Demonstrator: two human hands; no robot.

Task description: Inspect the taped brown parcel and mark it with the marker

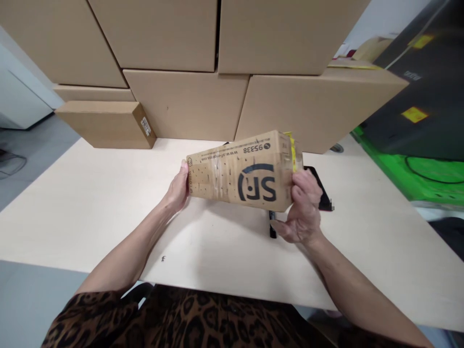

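Note:
A brown cardboard box [221, 176] with a large dark SF print is held tilted above the table. Around its left end is my left hand [179, 187], closed on the edge with the thumb on top. My right hand [303, 205] presses bent fingers against the box's right end, its thumb stretched out below. Yellow tape [293, 152] shows at that right end. Partly hidden beneath the box lies a narrow black object [272, 228], close to my right thumb. The underside and back of the box are out of sight.
Large cardboard cartons [188, 104] are stacked along the back of the pale table [90, 208]. A smaller closed carton [108, 123] stands at the back left. Behind my right hand lies a flat black object [321, 191]. Green material [409, 179] is beyond the table's right side.

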